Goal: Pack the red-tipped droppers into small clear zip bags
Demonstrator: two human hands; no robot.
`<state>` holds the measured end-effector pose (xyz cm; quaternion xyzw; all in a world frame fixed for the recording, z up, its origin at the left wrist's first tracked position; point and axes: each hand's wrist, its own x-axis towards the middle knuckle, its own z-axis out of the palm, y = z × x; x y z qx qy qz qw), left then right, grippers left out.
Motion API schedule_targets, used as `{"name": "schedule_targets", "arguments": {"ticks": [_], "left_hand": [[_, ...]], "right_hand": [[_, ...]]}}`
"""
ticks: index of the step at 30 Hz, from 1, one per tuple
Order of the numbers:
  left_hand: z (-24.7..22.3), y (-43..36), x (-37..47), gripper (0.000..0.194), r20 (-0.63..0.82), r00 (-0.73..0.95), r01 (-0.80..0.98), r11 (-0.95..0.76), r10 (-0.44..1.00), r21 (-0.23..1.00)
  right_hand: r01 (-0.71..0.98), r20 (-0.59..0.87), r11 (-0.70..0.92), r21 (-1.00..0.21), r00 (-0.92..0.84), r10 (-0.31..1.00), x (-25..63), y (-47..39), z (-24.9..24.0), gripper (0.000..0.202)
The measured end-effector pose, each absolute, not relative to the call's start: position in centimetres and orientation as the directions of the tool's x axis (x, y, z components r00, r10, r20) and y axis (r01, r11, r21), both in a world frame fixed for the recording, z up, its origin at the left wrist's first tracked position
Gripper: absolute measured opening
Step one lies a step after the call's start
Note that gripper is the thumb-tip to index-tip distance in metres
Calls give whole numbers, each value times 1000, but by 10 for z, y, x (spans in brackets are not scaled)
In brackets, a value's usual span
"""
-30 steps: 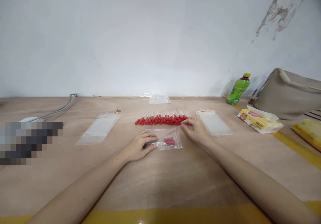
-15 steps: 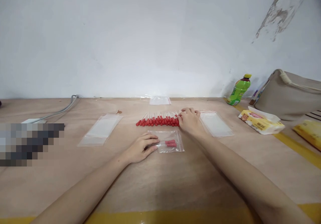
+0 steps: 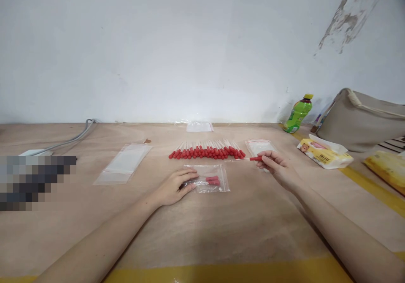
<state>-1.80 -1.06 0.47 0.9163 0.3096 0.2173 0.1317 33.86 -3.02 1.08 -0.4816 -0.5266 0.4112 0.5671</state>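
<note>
Right hand [image 3: 280, 170] closed narrow on a red-tipped stick [image 3: 255, 159], at two o'clock from clear bag [image 3: 223, 185], left hand [image 3: 174, 187] half open, touching bag's nine-o'clock end, stick's pale end faint.

"Where's the left hand [image 3: 175, 186]?"

"Around 7 o'clock from the centre of the view, palm down, its curved fingers [image 3: 187, 175] pointing to 2. The thumb sits apart from them, leaving a gap."

"And the right hand [image 3: 279, 170]?"

"Nearer 4 o'clock, aimed toward 10, with thumb and index finger pinched and the other fingers bent behind."

"The arms?"

"Both bare. The left forearm [image 3: 109, 232] slants in from 8 o'clock, the right forearm [image 3: 338, 228] from 4."
</note>
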Motion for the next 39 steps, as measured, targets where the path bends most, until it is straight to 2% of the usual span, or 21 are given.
{"name": "schedule_targets", "arguments": {"ticks": [9,17,22,32,36,39], "left_hand": [[6,-11,-18,35,311,712,518,-769,630,374],[6,-11,-17,34,307,714,520,-770,629,369],[7,-11,-17,34,307,711,524,-768,633,369],[8,-12,-18,40,299,698,545,-754,650,367],[8,-12,-18,40,301,701,539,-757,647,370],[8,-12,-18,40,311,706,525,-766,636,371]], "right_hand": [[50,169,167,-985,58,984,330,-33,2,26],[1,183,185,-983,120,976,336,-35,3,24],[-30,154,155,-987,50,987,322,-34,-2,25],[41,76,83,-996,-159,984,300,-38,-7,31],[23,56,61,-998,-170,984,302,-37,-7,32],[89,58,75,-993,-172,983,293,-32,-7,35]]}}
